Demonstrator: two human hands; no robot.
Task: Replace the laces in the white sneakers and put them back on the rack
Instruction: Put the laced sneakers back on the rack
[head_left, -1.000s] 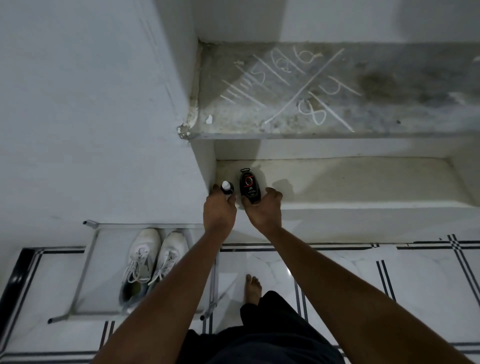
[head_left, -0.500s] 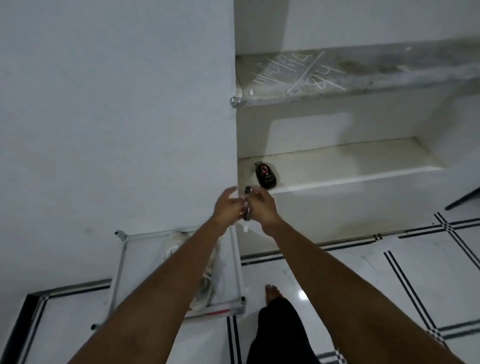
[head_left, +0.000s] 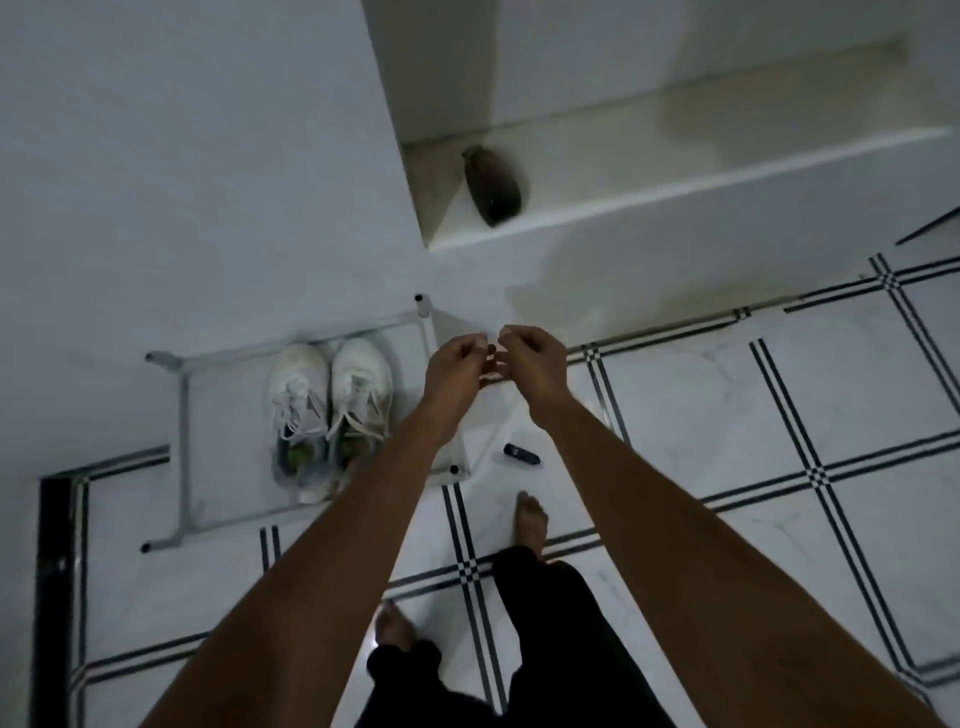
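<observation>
Moved since half a second ago: hands down and away from the shelf, now over the right edge of the rack; small dark item, previously between the fingers, now on the floor.

Left hand (head_left: 457, 366) and right hand (head_left: 530, 358) close together, fingertips almost meeting, fingers curled inward. Possibly pinching something thin and pale between them, perhaps a lace; too blurred to tell, so grip uncertain.

White sneakers (head_left: 330, 405) down and to the left of the left hand, side by side on the rack (head_left: 182, 415), toes toward the wall, laces in place, greenish insoles showing at the heels. Partly covered at the near right by the left forearm.

Rack low, pale metal tubing, standing on the floor against the wall.

Small dark object (head_left: 521, 454) on the floor below the right hand, just right of the rack's near corner.

Dark oval bottle (head_left: 492, 184) lying on the shelf (head_left: 675, 171) above and beyond both hands, well apart from them.

Bare foot (head_left: 531, 519) on the tiled floor (head_left: 779, 441) below the hands, second foot (head_left: 395, 631) nearer, dark trousers beneath.
</observation>
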